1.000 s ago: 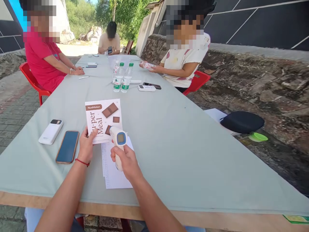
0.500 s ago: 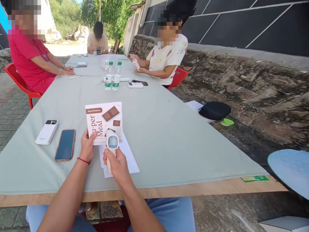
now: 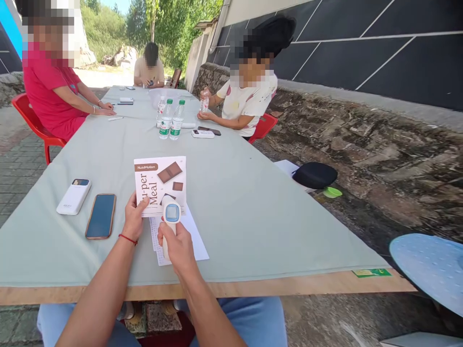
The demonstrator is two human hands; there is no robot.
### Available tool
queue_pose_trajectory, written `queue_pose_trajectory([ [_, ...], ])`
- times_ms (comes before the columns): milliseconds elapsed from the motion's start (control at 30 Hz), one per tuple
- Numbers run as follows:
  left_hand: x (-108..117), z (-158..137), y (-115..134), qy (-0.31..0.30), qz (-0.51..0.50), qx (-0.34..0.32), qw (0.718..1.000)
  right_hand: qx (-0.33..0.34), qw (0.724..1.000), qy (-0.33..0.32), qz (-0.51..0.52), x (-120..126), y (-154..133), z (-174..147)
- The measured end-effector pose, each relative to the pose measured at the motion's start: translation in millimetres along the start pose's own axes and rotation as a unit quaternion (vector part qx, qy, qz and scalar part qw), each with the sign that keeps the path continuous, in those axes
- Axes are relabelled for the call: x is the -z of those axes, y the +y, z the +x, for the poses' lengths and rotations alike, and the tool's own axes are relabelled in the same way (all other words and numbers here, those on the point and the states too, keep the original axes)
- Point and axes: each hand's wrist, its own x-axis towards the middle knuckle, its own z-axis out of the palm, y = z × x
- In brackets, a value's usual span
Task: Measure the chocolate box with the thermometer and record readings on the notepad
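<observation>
My left hand point(image 3: 135, 216) grips the lower left corner of a white printed box or card point(image 3: 164, 193) with pictures of chocolate pieces and the words "NutriMotion" and "Meal"; its depth is hard to judge. In my right hand point(image 3: 178, 243) is a white infrared thermometer point(image 3: 170, 226), fingers wrapped round its handle. Its blue-framed screen faces me, and its head overlaps the lower right part of the printed piece. Any reading is too faint to make out. White paper sheets point(image 3: 195, 241) lie on the table beneath my hands.
Left of my hands, a phone point(image 3: 101, 216) and a white power bank point(image 3: 74, 196) lie on the cloth-covered table point(image 3: 271, 231). Farther off stand water bottles point(image 3: 176, 121), near another power bank point(image 3: 203, 134). Three people sit around the table; the one at right holds a bottle point(image 3: 204, 102).
The camera view has shifted slightly. My hands keep the same grip on the printed piece and the thermometer. The person at right now holds the bottle more upright.
</observation>
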Motion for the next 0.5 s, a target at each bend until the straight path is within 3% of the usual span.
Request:
queue_pose_trajectory([
  [233,4,2,1,-0.016,0.010,-0.009,1.000,0.016,0.999,-0.030,0.010,2,-10,-10],
  [367,13,12,3,-0.002,0.074,-0.089,0.993,0.030,0.999,-0.030,0.007,6,-32,-23],
  [500,26,25,3,0.035,0.191,-0.159,0.968,0.062,0.998,-0.031,0.004,11,-65,-33],
])
